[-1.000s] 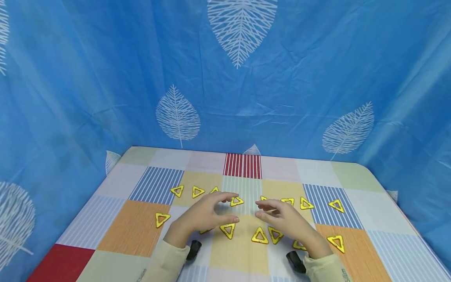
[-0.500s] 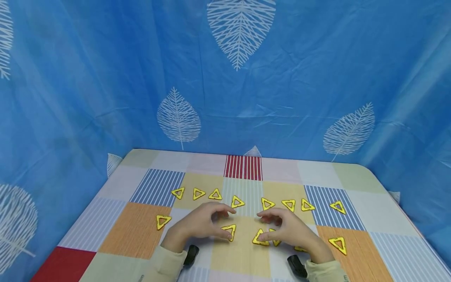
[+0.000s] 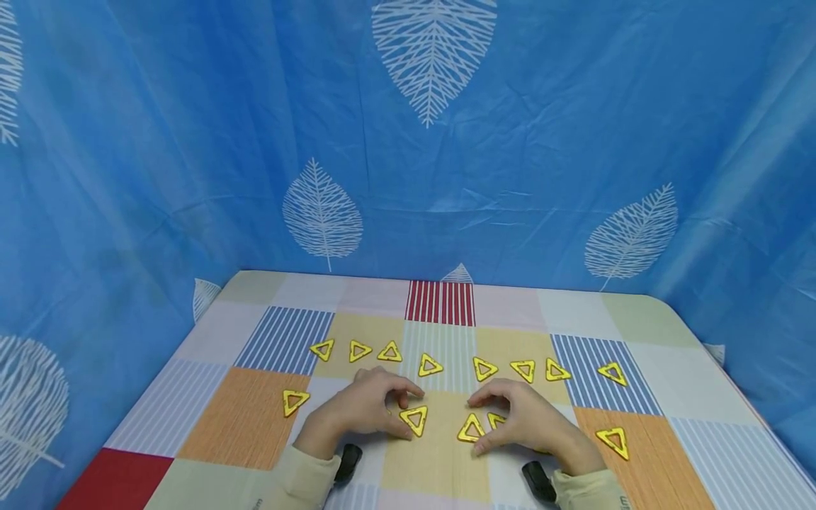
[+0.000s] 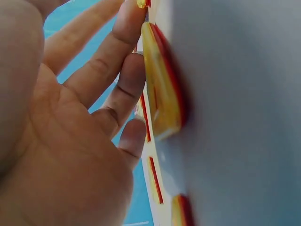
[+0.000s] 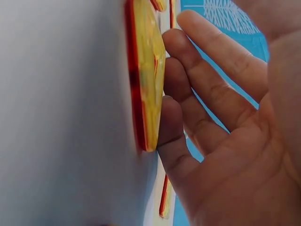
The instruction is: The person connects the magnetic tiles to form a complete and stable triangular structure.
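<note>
My left hand (image 3: 370,405) is low over the cloth, thumb and fingers curved apart around the left side of a yellow triangular frame (image 3: 414,420). The thumb tip is right at that frame's edge. In the left wrist view, a yellow triangle with a red underside (image 4: 162,82) lies beside the fingertips. My right hand (image 3: 525,418) arches over a pair of triangles, a nearer one (image 3: 471,428) and one partly hidden beneath the palm (image 3: 495,420). Its thumb rests close by the nearer triangle. In the right wrist view, a red-edged yellow triangle (image 5: 149,80) lies along the curled fingers.
Several more yellow triangles form a row across the back, including one near the middle (image 3: 430,365). Single triangles lie outward at left (image 3: 295,401) and right (image 3: 613,443). A patchwork cloth (image 3: 440,482) covers the table. A blue leaf-print curtain (image 3: 510,142) hangs behind.
Both hands have come down and nearer to the body, closer to the front triangles. The back-row triangles that they covered now show. No triangle has visibly shifted on the cloth.
</note>
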Tool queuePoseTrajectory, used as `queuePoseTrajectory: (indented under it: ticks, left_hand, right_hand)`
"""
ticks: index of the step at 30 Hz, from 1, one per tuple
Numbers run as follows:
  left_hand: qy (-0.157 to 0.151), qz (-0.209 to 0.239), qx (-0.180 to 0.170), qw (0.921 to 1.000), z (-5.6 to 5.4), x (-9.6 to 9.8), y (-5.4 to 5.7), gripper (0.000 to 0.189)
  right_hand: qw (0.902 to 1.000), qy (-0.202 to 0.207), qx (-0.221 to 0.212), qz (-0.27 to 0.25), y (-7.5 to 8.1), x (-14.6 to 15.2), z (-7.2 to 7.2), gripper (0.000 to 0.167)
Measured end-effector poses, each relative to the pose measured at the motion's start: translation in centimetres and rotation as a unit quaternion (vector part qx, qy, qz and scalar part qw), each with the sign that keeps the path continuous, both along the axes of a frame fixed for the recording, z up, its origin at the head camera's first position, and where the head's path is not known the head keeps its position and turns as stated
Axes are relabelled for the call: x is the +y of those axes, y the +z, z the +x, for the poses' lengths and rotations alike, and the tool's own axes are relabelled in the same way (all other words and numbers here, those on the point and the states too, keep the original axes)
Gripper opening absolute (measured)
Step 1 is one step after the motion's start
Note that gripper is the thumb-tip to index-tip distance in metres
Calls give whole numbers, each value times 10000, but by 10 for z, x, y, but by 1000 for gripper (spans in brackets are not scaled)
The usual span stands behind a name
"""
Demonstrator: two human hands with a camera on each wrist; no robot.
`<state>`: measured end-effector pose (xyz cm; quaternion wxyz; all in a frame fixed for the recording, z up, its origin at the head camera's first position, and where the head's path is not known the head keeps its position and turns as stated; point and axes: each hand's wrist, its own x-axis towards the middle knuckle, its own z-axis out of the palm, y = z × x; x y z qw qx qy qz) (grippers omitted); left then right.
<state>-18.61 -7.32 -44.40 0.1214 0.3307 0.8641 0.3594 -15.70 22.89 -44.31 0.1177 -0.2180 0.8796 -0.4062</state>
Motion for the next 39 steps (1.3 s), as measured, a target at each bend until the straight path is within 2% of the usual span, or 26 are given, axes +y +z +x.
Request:
queuePoseTrajectory:
  ticks: [4, 7, 11, 15, 23, 29, 32, 39]
  left_hand:
    - [88, -120, 26, 9999, 2, 5, 2, 50]
    - [139, -127, -80, 9998, 4, 7, 4, 49]
    - [65, -76, -166, 9998, 6, 10, 5, 42]
    - [73, -191, -27, 9998, 8, 14, 6, 36]
    - [330, -730, 435, 9958, 13, 27, 8, 32]
    - [374, -796, 564, 9945, 19, 35, 5, 33]
    - [426, -703, 456, 9956, 19, 36, 4, 37]
    - [346, -327, -121, 9988, 15, 30, 3, 48]
  right_hand:
    - [9997, 101, -111, -182, 1, 1, 0, 55]
    - [9986, 243, -230, -403, 1, 2, -1, 52]
    - [9976, 355, -302, -509, 1, 1, -2, 49]
    - [9979, 367, -278, -461, 1, 2, -3, 49]
    - [9981, 364, -256, -421, 1, 3, -3, 47]
    - [9986, 364, -150, -346, -1, 3, -3, 46]
    - [9990, 328, -113, -266, -2, 3, -3, 45]
    - [9997, 227, 65, 33, 0, 4, -4, 41]
